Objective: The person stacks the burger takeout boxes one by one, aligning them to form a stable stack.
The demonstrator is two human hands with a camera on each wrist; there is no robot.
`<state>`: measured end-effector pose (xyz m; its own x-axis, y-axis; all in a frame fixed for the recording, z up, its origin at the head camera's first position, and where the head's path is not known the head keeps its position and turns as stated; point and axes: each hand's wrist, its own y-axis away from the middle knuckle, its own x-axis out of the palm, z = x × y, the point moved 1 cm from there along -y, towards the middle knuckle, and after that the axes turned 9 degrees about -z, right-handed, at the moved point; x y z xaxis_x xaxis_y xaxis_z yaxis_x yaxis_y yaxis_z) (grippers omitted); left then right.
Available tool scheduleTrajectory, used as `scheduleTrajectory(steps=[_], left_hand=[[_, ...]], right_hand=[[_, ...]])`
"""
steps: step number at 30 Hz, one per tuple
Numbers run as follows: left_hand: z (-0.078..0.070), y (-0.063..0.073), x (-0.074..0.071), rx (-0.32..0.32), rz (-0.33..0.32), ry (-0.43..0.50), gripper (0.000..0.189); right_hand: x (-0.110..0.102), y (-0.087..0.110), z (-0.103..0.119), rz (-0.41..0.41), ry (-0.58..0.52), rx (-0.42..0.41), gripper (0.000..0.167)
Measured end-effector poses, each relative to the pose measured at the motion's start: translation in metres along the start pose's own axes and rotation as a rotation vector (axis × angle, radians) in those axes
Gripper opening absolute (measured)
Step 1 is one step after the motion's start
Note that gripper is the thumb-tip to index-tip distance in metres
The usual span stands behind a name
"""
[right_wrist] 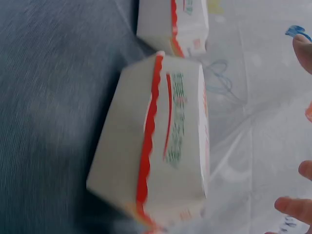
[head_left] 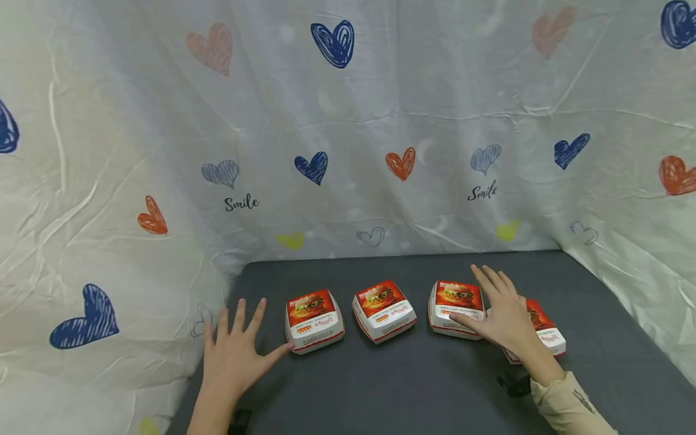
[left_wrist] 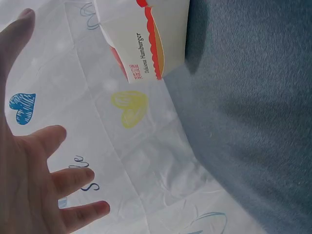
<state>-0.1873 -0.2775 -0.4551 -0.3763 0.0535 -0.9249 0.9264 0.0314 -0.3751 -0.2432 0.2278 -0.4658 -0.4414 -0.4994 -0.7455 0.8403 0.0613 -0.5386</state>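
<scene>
Several white hamburger boxes with red burger-picture lids stand in a loose row on the dark table. My left hand (head_left: 236, 361), fingers spread, is beside the leftmost hamburger box (head_left: 315, 323); its thumb tip appears at the box's near left corner, and I cannot tell if they touch. The second hamburger box (head_left: 383, 311) sits apart from both hands. My right hand (head_left: 507, 319), fingers extended, hovers over the third hamburger box (head_left: 455, 305) and partly hides the rightmost hamburger box (head_left: 550, 338). In the right wrist view, a closed box (right_wrist: 170, 141) lies beside the fingers.
The dark grey table (head_left: 375, 393) meets a white curtain (head_left: 353, 121) printed with hearts and "Smile" at its back and sides. A black object (head_left: 513, 385) is at the right wrist, and another black object (head_left: 240, 421) at the left wrist.
</scene>
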Motion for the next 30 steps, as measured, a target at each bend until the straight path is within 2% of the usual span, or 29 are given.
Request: scheduleTrajectory(steps=[4,10,16,20,26,30], left_hand=[[-0.002,0.004,0.001,-0.004,0.011,0.018,0.119],[-0.009,0.012,0.000,-0.030,0.085,0.061,0.118],[-0.013,0.023,-0.002,-0.048,0.135,0.089,0.113],[-0.016,0.028,-0.002,-0.062,0.172,0.108,0.108],[-0.020,0.040,0.000,-0.056,0.138,0.162,0.088],[-0.021,0.047,0.002,-0.058,0.148,0.186,0.079]], right_hand=[[0.014,-0.005,0.008,0.005,-0.064,-0.024,0.109],[0.033,-0.019,0.021,0.038,-0.125,-0.066,0.111],[0.049,-0.043,0.036,0.182,-0.196,-0.213,0.113],[0.060,-0.058,0.045,0.295,-0.195,-0.286,0.116],[0.077,-0.075,0.053,0.444,-0.159,-0.346,0.122],[0.087,-0.080,0.057,0.511,-0.168,-0.370,0.122]])
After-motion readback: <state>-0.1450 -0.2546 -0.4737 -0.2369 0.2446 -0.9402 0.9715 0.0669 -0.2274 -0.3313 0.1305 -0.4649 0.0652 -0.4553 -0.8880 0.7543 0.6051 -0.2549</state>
